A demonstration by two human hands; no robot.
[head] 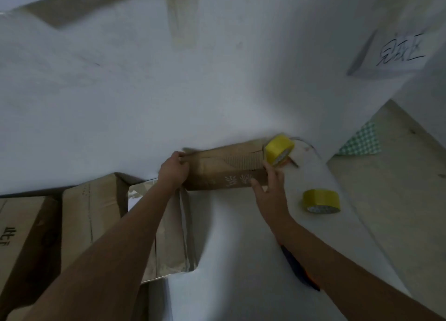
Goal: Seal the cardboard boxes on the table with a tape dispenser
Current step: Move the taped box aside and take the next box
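We hold a small box on the white bench — our left hand grips its left end, our right hand rests on its right end, fingers spread. A yellow tape roll stands just beyond the box; another lies nearby — larger boxes sit at left.

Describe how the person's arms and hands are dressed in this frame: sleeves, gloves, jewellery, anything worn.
Both forearms are bare along their whole visible length, with no sleeves in view. The left hand and right hand wear no gloves, and no watch, ring or band shows on either wrist or the fingers. The picture is slightly blurred.
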